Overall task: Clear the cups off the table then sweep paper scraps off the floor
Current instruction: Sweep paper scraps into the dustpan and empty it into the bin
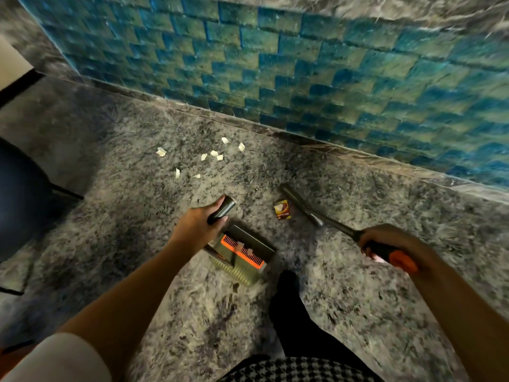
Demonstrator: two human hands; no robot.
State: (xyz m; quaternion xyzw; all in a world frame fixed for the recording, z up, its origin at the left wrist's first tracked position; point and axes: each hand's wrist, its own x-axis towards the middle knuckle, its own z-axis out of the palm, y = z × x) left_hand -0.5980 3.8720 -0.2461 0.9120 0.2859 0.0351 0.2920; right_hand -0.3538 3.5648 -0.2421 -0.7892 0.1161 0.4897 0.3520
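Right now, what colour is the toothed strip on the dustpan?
Orange: the toothed strip across the dustpan, seen best in the head view.

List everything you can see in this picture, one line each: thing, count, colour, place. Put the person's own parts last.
paper scraps: about eight, pale, scattered on the floor near the wall
dustpan: one, dark with an orange comb, low by the foot, a few scraps inside
broom: one, dark with a black and orange handle, slanting down from the right
packet: one, red and yellow, on the floor beside the broom
chair: one, dark blue, left edge
wall: one, blue-green tiles, top
floor: one, grey speckled stone
left hand: one, grips the dustpan's handle
right hand: one, grips the broom's handle
leg: one, black, bottom centre
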